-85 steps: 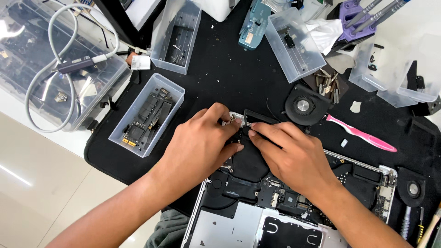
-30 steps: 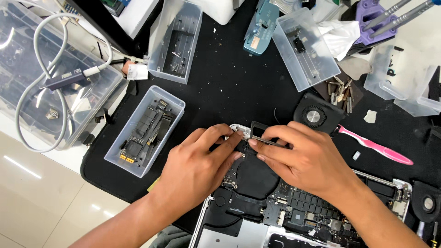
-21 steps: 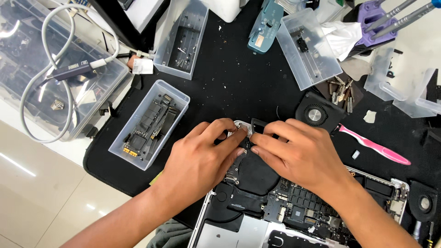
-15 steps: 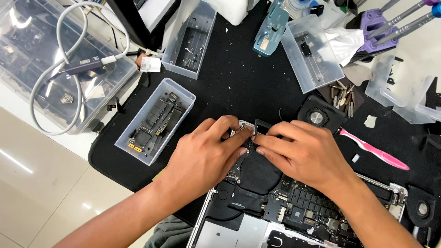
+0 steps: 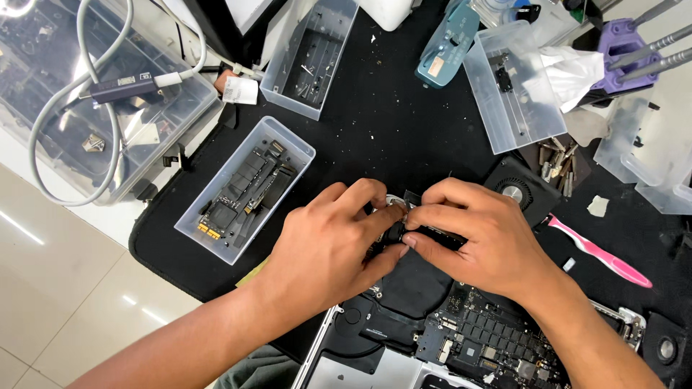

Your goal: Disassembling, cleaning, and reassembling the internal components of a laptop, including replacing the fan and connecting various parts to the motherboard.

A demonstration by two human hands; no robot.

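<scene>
At the far left we see a large clear plastic organiser box [image 5: 86, 108] with a looped grey cable [image 5: 54, 130] lying on its lid. Right of it, on the black work mat [image 5: 389, 122], a clear rectangular tray [image 5: 245, 189] holds narrow green circuit boards. Farther off, a second clear tray [image 5: 308, 54] holds small dark parts.

Our left hand [image 5: 328, 248] and right hand [image 5: 479, 241] meet at the far corner of the opened silver laptop [image 5: 461, 338], fingertips pinched narrowly on a small dark part [image 5: 395, 232] there; how firmly we cannot tell. The laptop's dark board and black covers lie exposed.

Further right sit another clear tray [image 5: 513, 86] with white tissue, a black round fan [image 5: 515, 193] and a pink plastic pry tool [image 5: 598, 252].
</scene>
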